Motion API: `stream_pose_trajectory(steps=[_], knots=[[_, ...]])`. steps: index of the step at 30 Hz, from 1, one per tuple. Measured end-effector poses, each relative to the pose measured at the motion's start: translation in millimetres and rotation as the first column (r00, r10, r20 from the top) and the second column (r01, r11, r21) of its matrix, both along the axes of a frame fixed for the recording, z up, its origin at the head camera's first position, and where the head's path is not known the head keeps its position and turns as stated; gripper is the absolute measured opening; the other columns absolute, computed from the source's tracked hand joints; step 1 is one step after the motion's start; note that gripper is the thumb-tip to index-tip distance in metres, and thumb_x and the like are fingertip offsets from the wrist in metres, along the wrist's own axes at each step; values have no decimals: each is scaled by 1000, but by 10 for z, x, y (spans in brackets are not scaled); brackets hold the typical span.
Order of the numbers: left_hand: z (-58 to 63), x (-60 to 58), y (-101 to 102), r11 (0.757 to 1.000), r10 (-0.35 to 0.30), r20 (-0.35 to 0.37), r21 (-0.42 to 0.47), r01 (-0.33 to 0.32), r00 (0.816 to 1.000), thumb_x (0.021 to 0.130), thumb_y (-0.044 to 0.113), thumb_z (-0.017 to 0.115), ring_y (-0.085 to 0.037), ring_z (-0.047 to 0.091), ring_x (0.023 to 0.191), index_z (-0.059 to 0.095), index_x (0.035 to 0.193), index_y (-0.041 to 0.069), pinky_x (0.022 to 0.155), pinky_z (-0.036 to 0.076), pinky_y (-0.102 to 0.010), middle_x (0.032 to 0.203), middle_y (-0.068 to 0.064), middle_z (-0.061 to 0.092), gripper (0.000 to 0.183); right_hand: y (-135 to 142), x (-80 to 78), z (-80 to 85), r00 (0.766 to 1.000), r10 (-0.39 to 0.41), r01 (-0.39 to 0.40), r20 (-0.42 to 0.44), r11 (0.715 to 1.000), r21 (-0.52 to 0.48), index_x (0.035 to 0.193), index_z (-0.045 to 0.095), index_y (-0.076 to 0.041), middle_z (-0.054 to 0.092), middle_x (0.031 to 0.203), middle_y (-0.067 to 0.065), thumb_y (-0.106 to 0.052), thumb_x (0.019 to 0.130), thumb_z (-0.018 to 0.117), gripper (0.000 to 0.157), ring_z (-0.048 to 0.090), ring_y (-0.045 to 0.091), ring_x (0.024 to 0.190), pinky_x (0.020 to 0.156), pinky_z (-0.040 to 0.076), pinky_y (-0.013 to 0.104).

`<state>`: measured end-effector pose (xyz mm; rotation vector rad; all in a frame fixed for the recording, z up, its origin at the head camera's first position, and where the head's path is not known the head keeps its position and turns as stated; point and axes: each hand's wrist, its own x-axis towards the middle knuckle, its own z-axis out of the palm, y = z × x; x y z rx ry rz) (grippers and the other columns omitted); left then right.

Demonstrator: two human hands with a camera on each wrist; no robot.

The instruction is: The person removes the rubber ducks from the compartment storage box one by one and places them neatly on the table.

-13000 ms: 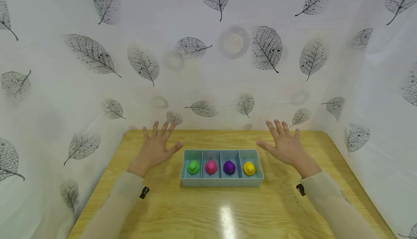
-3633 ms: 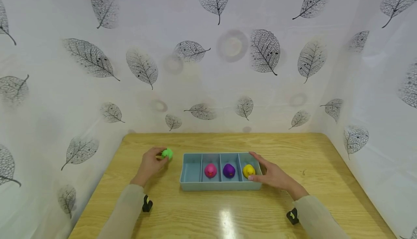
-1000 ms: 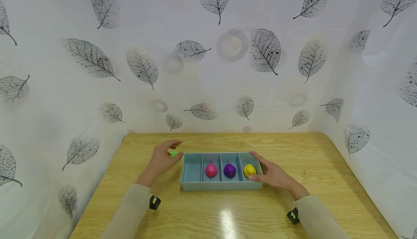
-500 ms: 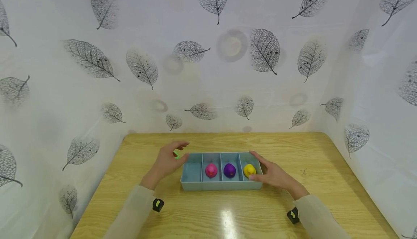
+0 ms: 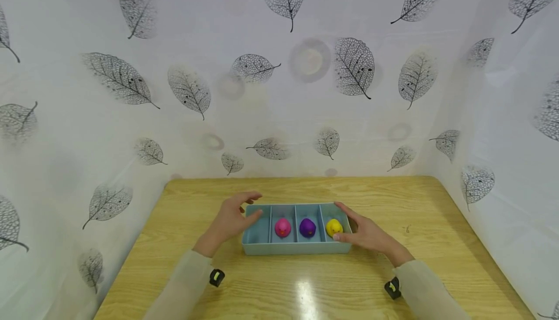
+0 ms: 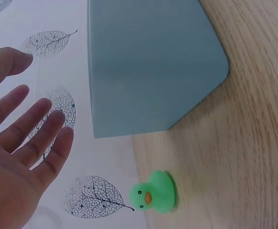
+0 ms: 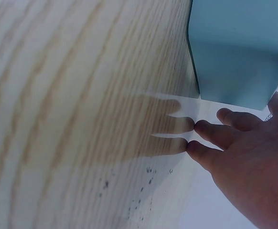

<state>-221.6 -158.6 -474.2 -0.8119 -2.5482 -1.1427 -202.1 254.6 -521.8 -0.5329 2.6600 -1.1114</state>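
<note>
A pale blue tray [image 5: 297,248] with several compartments stands on the table. A pink rubber duck [image 5: 283,228], a purple duck [image 5: 307,228] and a yellow duck [image 5: 334,227] each sit in a compartment, yellow at the right end. My left hand [image 5: 229,220] is at the tray's left end, fingers apart and loosely bent, holding nothing. The left wrist view has a green duck [image 6: 155,193] on the table beyond that end; the hand hides it in the head view. My right hand [image 5: 369,232] grips the right end, thumb at the front and forefinger at the back corner.
The wooden table [image 5: 279,281] reaches back to a white curtain [image 5: 279,111] printed with grey leaves, which also hangs at both sides. Dark specks [image 7: 148,176] mark the tabletop near my right hand. Black wrist devices [image 5: 216,277] sit at both sleeves.
The green duck has left the leftmost compartment for the table beside the tray. My left hand has let go of it and moved right, over the tray's end. The right hand has stayed put lately.
</note>
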Motion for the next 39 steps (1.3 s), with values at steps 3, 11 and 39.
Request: stream_pose_trajectory(steps=[3,11,39], knots=[[-7,12,28,1000,-7,0,-11,7,1000,92,14,79,-30,70,102,69,132,5,73,61,-41,125,-14,75,42,3,-5,-10,1000,1,-1,-5,1000,2,170,22,-25,29,172,21,-49,93,77,98,38,61,147,111,35,80],[-44,29,99,998,-56,45,-14,57,997,92,11,79,-39,70,105,67,135,3,79,63,-47,126,-17,74,45,0,-2,-9,1000,3,-3,-3,1000,-13,170,21,-28,28,172,21,-48,94,78,97,37,61,147,111,35,80],[-165,6,318,978,-128,212,-137,159,969,93,17,79,-33,65,132,62,142,2,113,51,-52,140,-15,69,55,6,-15,-22,1000,1,-1,-1,1000,-6,170,21,-24,28,172,21,-48,94,77,98,38,61,146,111,36,80]])
